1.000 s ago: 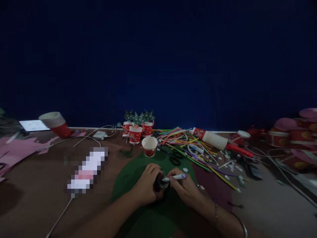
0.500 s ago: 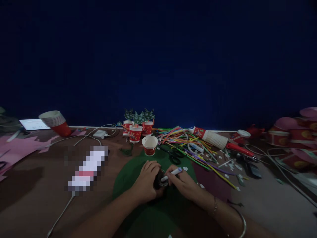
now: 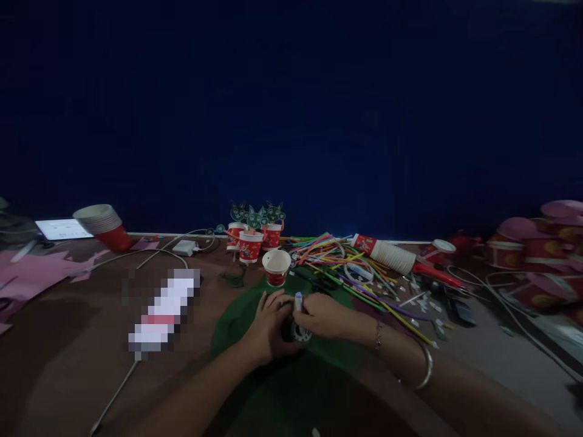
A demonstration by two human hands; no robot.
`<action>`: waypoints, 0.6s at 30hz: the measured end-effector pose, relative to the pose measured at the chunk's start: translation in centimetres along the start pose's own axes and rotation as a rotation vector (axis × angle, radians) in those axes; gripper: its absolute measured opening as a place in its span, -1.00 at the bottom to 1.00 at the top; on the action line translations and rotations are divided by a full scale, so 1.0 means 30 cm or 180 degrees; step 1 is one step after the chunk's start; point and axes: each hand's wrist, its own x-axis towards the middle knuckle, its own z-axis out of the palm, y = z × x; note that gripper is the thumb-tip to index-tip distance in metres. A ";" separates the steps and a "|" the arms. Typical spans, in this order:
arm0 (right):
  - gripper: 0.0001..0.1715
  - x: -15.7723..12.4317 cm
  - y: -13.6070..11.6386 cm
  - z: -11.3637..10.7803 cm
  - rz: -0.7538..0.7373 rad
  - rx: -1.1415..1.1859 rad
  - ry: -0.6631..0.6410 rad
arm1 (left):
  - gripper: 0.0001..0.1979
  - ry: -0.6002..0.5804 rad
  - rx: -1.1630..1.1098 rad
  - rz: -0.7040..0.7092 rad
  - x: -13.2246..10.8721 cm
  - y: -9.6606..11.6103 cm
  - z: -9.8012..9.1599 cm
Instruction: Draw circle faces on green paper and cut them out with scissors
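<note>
My left hand (image 3: 273, 325) curls around a dark, ring-shaped roll of tape (image 3: 301, 332), with a pale, patterned rim towards me. It rests over a sheet of green paper (image 3: 232, 315). In my right hand (image 3: 323, 315) is a white marker (image 3: 298, 301) with a pale purple end, held nearly upright at the roll. Its tip is hidden by the fingers and the roll. Just beyond my hands stands a red and white paper cup (image 3: 276, 267), open end up.
Behind are several red cups (image 3: 250, 246) topped with green animal-face cutouts. To the right lie colourful pipe cleaners (image 3: 328, 249), dark-handled scissors (image 3: 323, 282), a fallen cup stack (image 3: 392, 255) and paper scraps. On the left are a cup stack (image 3: 104, 224), pink paper (image 3: 31, 267) and a blurred-out phone (image 3: 164, 309).
My right hand has moved left and turned, so the marker has gone from slanting rightward to nearly upright. My left hand stays around the roll.
</note>
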 end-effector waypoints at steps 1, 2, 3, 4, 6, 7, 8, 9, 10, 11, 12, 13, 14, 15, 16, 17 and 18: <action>-0.69 -0.002 -0.017 -0.008 -0.0038 -0.0255 -0.0042 | -0.34 0.0010 0.0004 -0.0015 0.001 -0.005 0.004; -0.68 -0.004 -0.035 -0.013 -0.0065 -0.0476 -0.0041 | -0.31 0.0015 0.0011 -0.0027 0.002 -0.011 0.009; -0.68 -0.007 -0.052 -0.017 -0.0080 -0.0666 -0.0034 | -0.29 0.0017 0.0017 -0.0039 0.003 -0.016 0.013; -0.68 -0.010 -0.068 -0.020 -0.0132 -0.0819 -0.0035 | -0.29 0.0017 0.0020 -0.0052 0.004 -0.021 0.018; -0.70 -0.020 -0.095 -0.019 -0.0251 -0.1016 -0.0047 | -0.35 -0.0014 0.0010 -0.0073 0.005 -0.026 0.023; -0.71 -0.027 -0.104 -0.017 -0.0310 -0.1063 -0.0052 | -0.38 -0.0035 -0.0003 -0.0079 0.005 -0.026 0.024; -0.72 -0.035 -0.110 -0.012 -0.0345 -0.1085 -0.0031 | -0.41 -0.0045 -0.0018 -0.0083 0.005 -0.026 0.023; -0.73 -0.044 -0.112 -0.004 -0.0367 -0.1087 0.0022 | -0.45 -0.0045 -0.0029 -0.0086 0.004 -0.024 0.022; -0.74 -0.055 -0.110 0.006 -0.0387 -0.1074 0.0079 | -0.48 -0.0041 -0.0038 -0.0080 0.004 -0.023 0.021; -0.76 -0.067 -0.104 0.019 -0.0419 -0.1049 0.0177 | -0.51 -0.0032 -0.0046 -0.0070 0.003 -0.021 0.020; -0.78 -0.079 -0.095 0.034 -0.0472 -0.0990 0.0237 | -0.53 -0.0023 -0.0057 -0.0062 0.002 -0.020 0.019; -0.81 -0.091 -0.084 0.051 -0.0504 -0.0901 0.0299 | -0.53 -0.0022 -0.0073 -0.0058 0.001 -0.020 0.019; -0.84 -0.104 -0.070 0.067 -0.0536 -0.0808 0.0355 | -0.53 -0.0032 -0.0094 -0.0057 0.000 -0.020 0.020; -0.86 -0.117 -0.056 0.082 -0.0578 -0.0665 0.0421 | -0.52 -0.0052 -0.0119 -0.0058 0.000 -0.020 0.020; -0.87 -0.129 -0.041 0.095 -0.0626 -0.0492 0.0514 | -0.52 -0.0053 -0.0143 -0.0070 -0.001 -0.020 0.021; -0.87 -0.140 -0.027 0.105 -0.0676 -0.0286 0.0607 | -0.52 -0.0042 -0.0161 -0.0088 -0.002 -0.020 0.020; -0.86 -0.150 -0.013 0.112 -0.0747 -0.0051 0.0717 | -0.53 -0.0037 -0.0174 -0.0101 -0.002 -0.018 0.019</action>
